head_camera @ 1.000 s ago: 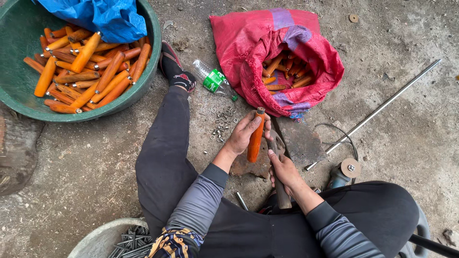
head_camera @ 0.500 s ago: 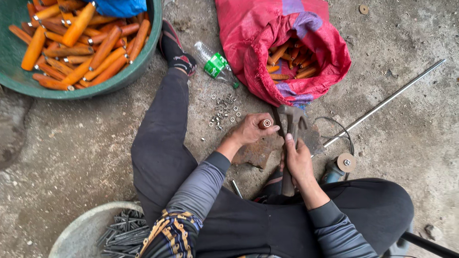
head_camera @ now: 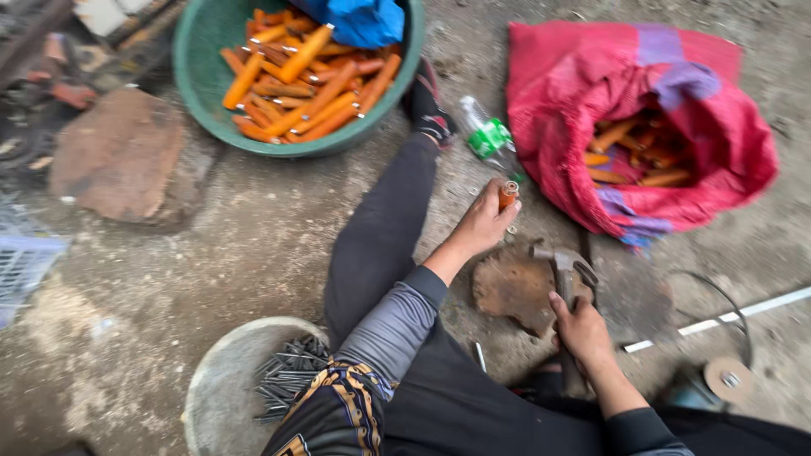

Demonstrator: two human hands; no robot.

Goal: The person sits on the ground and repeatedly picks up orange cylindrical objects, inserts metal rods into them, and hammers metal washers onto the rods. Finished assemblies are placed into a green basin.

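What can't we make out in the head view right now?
- Orange handle: the left hand wraps it; only the top end shows.
- Hammer: the right hand covers the grip; its lower end is hidden.
- Green basin: cut off by the top edge; a blue bag covers part of it.
- Red sack: folds and shadow hide how many handles are inside.
- Grey bowl: the person's sleeve overlaps the nails.

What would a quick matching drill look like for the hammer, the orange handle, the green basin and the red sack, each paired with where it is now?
Things:
1. hammer
2. orange handle
3. green basin
4. red sack

Places:
A. top right, lying open on the ground
B. in the left hand
C. top left, heaped with orange handles
D. in the right hand

Pairs: 1-D, 2-B, 3-C, 4-A
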